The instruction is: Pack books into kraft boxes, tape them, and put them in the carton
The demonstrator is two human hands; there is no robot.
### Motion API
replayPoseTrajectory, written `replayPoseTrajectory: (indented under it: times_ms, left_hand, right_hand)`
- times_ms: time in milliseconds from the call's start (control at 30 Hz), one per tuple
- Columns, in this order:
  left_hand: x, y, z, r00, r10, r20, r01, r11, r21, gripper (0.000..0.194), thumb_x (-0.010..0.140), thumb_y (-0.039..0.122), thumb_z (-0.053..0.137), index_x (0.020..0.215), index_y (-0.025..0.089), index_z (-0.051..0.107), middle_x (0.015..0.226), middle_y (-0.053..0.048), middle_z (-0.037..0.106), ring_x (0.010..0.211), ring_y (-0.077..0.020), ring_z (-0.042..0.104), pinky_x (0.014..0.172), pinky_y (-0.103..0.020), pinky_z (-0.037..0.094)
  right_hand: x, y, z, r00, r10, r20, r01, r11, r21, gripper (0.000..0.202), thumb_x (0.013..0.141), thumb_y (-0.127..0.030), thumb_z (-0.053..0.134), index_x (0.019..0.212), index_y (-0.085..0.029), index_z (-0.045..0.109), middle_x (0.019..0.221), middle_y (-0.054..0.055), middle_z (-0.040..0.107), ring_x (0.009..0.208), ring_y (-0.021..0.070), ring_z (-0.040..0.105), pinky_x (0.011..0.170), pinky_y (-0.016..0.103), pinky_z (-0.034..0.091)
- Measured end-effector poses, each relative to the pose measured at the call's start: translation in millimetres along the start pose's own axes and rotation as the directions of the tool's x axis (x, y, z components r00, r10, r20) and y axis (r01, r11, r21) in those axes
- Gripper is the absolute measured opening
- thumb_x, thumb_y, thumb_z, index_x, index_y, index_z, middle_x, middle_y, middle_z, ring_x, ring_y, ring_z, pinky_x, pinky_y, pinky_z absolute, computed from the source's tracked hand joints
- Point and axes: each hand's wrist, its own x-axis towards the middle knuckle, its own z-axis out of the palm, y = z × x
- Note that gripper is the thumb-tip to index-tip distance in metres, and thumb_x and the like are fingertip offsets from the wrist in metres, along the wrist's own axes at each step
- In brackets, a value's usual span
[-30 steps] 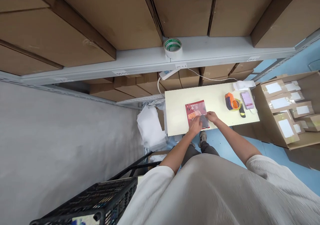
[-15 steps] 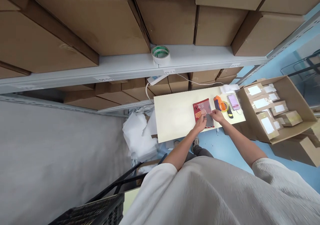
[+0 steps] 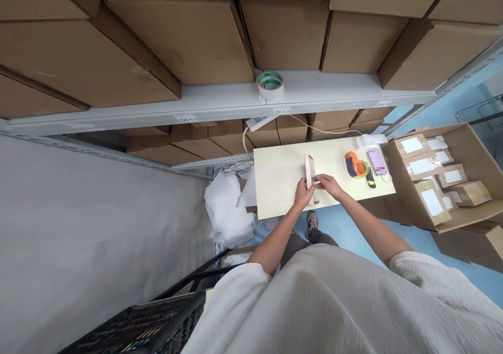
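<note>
A thin red book stands tilted up on its edge over the pale table, so that I see mostly its light narrow side and a strip of red. Round its lower near part my left hand is closed. From the right my right hand reaches in, its fingers pinched together against the book's right face; exactly what the fingertips grip is partly hidden. To the right lie an orange and dark tape dispenser, a black and yellow cutter and a blurred purple phone.
At right is a large open carton holding several small labelled boxes. A grey shelf with cartons and a tape roll runs above the table's back. White foam sheets are heaped at left. A black crate stands lower left.
The book, which showed its red front cover, is now turned up on its edge. My left hand has closed round it; my right hand has moved slightly left relative to the table.
</note>
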Motion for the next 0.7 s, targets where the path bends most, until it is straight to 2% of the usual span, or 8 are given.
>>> replayPoseTrajectory:
  times_ms: [100, 300, 433, 500, 567, 700]
  left_hand:
    - [4, -15, -23.6, 0.998, -0.030, -0.055, 0.031, 0.999, 0.029, 0.025, 0.095, 0.025, 0.066, 0.119, 0.020, 0.068, 0.126, -0.011, 0.075, 0.119, -0.0248, 0.072, 0.101, -0.034, 0.057]
    - [16, -38, -51.7, 0.988, -0.154, -0.008, 0.149, 0.966, -0.212, 0.019, 0.092, 0.025, 0.066, 0.111, 0.020, 0.068, 0.109, -0.006, 0.080, 0.102, -0.0226, 0.075, 0.091, -0.033, 0.060]
    - [20, -50, -61.7, 0.949, -0.305, -0.076, 0.271, 0.917, -0.293, 0.038, 0.084, 0.022, 0.075, 0.119, 0.018, 0.062, 0.096, -0.004, 0.078, 0.087, -0.0212, 0.075, 0.080, -0.032, 0.060]
    - [21, -57, -65.2, 0.929, -0.356, -0.102, 0.320, 0.911, -0.258, 0.040, 0.083, 0.024, 0.077, 0.119, 0.017, 0.061, 0.087, -0.002, 0.074, 0.082, -0.0203, 0.073, 0.076, -0.030, 0.058]
    - [22, -63, -67.7, 0.931, -0.348, -0.111, 0.326, 0.928, -0.179, 0.034, 0.085, 0.030, 0.075, 0.114, 0.018, 0.062, 0.083, 0.000, 0.072, 0.082, -0.0194, 0.072, 0.075, -0.029, 0.057]
    - [27, -72, -72.1, 0.949, -0.292, -0.115, 0.297, 0.954, 0.028, 0.026, 0.086, 0.035, 0.072, 0.108, 0.022, 0.066, 0.094, -0.002, 0.074, 0.096, -0.0214, 0.072, 0.085, -0.030, 0.057]
  right_hand:
    - [3, 8, 22, 0.998, 0.019, 0.062, -0.022, 0.999, 0.048, 0.030, 0.095, -0.049, 0.080, 0.108, -0.021, 0.081, 0.124, 0.010, 0.080, 0.097, 0.0222, 0.079, 0.097, 0.040, 0.065]
    - [11, 24, 52, 0.994, 0.017, 0.110, -0.023, 0.998, 0.057, 0.032, 0.091, -0.048, 0.082, 0.113, -0.024, 0.081, 0.124, 0.007, 0.081, 0.103, 0.0222, 0.078, 0.104, 0.043, 0.063]
    - [14, 37, 68, 0.992, 0.020, 0.125, -0.026, 0.999, 0.047, 0.036, 0.087, -0.050, 0.084, 0.113, -0.025, 0.081, 0.117, 0.006, 0.082, 0.111, 0.0236, 0.076, 0.107, 0.044, 0.060]
    - [16, 44, 76, 0.993, 0.026, 0.112, -0.030, 0.999, 0.039, 0.037, 0.085, -0.049, 0.085, 0.112, -0.024, 0.080, 0.114, 0.005, 0.081, 0.110, 0.0228, 0.076, 0.108, 0.043, 0.060]
    - [17, 51, 84, 0.996, 0.021, 0.090, -0.022, 1.000, 0.011, 0.037, 0.083, -0.049, 0.084, 0.111, -0.025, 0.080, 0.112, 0.004, 0.081, 0.111, 0.0223, 0.075, 0.109, 0.043, 0.059]
    - [19, 61, 93, 0.999, -0.015, 0.050, 0.018, 0.998, -0.058, 0.035, 0.083, -0.047, 0.082, 0.111, -0.025, 0.080, 0.118, 0.006, 0.080, 0.117, 0.0246, 0.072, 0.110, 0.043, 0.058]
